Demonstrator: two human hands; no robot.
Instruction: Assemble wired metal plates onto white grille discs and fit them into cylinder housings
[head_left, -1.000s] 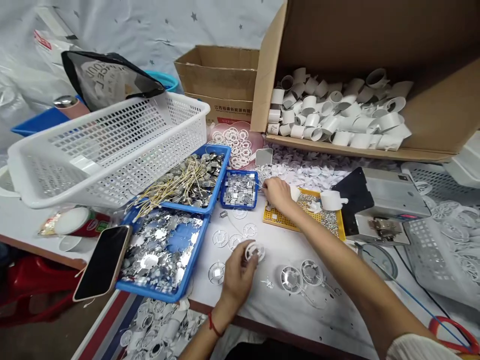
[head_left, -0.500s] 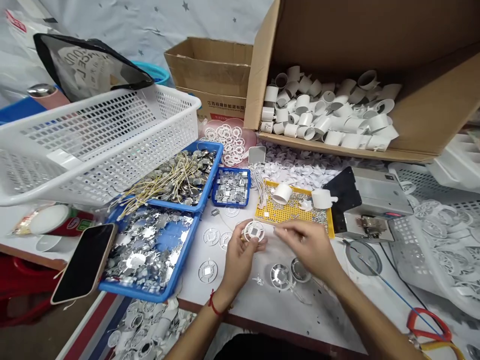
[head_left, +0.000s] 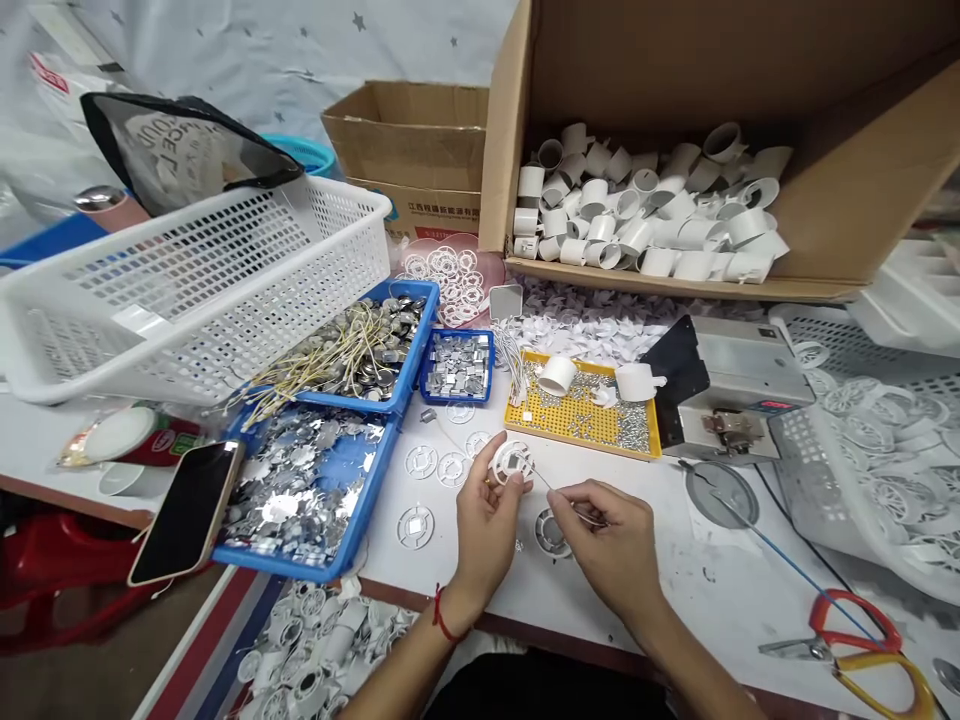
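Note:
My left hand [head_left: 486, 515] is closed, pinching a white plastic ring [head_left: 501, 462] with a small grey square at its centre. My right hand [head_left: 611, 540] is closed around a thin metal tool [head_left: 545, 480], whose tip reaches the ring's right side. Whether the tool has one prong or two, I cannot tell. A round part with a shiny metal face [head_left: 550, 540] lies on the table, partly covered by my right hand. Left of my hands lie several flat white rings, among them a ring with a square centre [head_left: 415, 526].
Blue trays hold metal pieces [head_left: 300, 500] and wired discs [head_left: 375, 350]. Behind my hands are a small blue tray [head_left: 459, 398] and a yellow tray [head_left: 517, 418]. A grey machine [head_left: 739, 375], scissors [head_left: 825, 650] and a white basket [head_left: 806, 500] stand right; a carton [head_left: 502, 150] stands behind.
My right hand has moved down and now holds a thin metal tool against the ring. The ring in my left hand is turned more on edge. The view has shifted slightly.

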